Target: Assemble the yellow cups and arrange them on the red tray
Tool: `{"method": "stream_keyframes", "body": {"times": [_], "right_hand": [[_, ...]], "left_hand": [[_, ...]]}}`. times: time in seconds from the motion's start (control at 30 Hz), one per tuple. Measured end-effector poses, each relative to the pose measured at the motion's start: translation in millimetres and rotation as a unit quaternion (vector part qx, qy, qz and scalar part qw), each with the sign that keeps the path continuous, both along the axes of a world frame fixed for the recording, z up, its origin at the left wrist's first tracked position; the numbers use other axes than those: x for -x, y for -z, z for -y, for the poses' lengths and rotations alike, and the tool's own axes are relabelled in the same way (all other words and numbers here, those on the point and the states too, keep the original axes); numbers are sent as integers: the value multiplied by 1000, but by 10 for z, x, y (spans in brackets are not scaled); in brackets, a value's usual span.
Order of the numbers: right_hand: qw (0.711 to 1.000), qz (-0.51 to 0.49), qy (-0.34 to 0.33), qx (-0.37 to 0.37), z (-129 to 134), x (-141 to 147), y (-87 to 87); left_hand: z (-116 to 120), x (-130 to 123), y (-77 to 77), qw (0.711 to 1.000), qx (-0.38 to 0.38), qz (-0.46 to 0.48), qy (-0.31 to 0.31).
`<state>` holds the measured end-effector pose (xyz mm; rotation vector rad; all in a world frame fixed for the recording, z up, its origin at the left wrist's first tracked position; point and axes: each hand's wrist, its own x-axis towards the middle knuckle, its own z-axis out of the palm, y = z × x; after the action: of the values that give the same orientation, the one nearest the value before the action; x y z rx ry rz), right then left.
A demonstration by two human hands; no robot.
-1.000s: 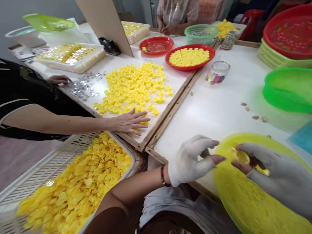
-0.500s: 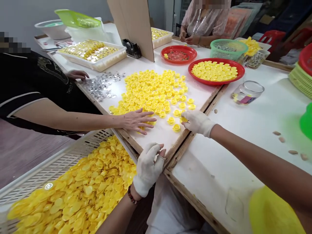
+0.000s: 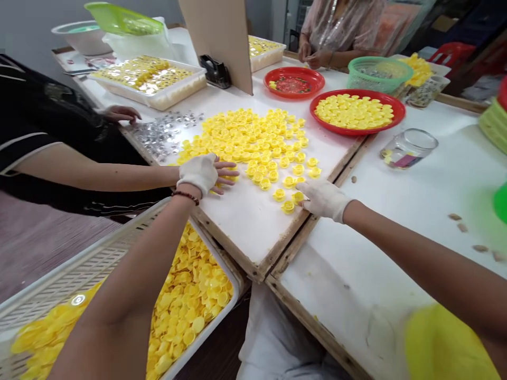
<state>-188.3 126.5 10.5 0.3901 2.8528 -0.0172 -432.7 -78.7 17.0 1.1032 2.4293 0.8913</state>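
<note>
Many small yellow plastic caps (image 3: pixel 253 142) lie spread over a white board (image 3: pixel 241 237). My left hand (image 3: pixel 198 173), in a white glove with a bead bracelet, is palm down at the caps' near edge. It lies over a co-worker's bare hand (image 3: pixel 225 174). My right hand (image 3: pixel 325 199), also gloved, touches several caps at the cluster's near right side. Neither glove's fingers show clearly, and I see nothing held.
A white crate (image 3: pixel 198 301) of loose yellow discs sits below the board. A red bowl of caps (image 3: pixel 356 112), a red plate (image 3: pixel 293 82), a green basket (image 3: pixel 378 74) and a glass jar (image 3: pixel 410 149) stand beyond. Another co-worker (image 3: pixel 340 31) stands at the back.
My left hand has moved from beside the crate up onto the board, over the co-worker's hand. My right hand stays at the caps. The yellow-green tray stays at the lower right.
</note>
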Motion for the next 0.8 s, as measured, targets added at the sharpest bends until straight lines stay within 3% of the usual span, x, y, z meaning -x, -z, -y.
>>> {"method": "stream_keyframes", "body": {"times": [0.1, 0.2, 0.3, 0.47, 0.57, 0.63, 0.7, 0.8], "right_hand": [[997, -76, -4, 14, -1, -396, -192], [986, -161, 41, 25, -138, -1057, -401], [955, -266, 133, 17, -371, -1980, -644], [882, -375, 280, -53, -516, -3755, -952], [851, -363, 374, -62, -409, -4587, -862], [838, -339, 426, -45, -318, -4947, -696], [831, -324, 451, -26, -207, -5146, -515], [829, -362, 427, -6, 32, -5194, -326]], "left_hand": [[-128, -480, 111, 996, -1, -84, 11], [-301, -1222, 310, 978, -58, -159, 124], [-476, -1980, 432, 936, -149, -160, 275], [-806, -3060, 373, 894, -269, -91, 346], [-915, -3649, 291, 868, -302, -45, 392], [-935, -3965, 274, 855, -304, -40, 418], [-935, -4171, 294, 859, -288, -61, 420], [-925, -4277, 341, 870, -253, -112, 408]]}}
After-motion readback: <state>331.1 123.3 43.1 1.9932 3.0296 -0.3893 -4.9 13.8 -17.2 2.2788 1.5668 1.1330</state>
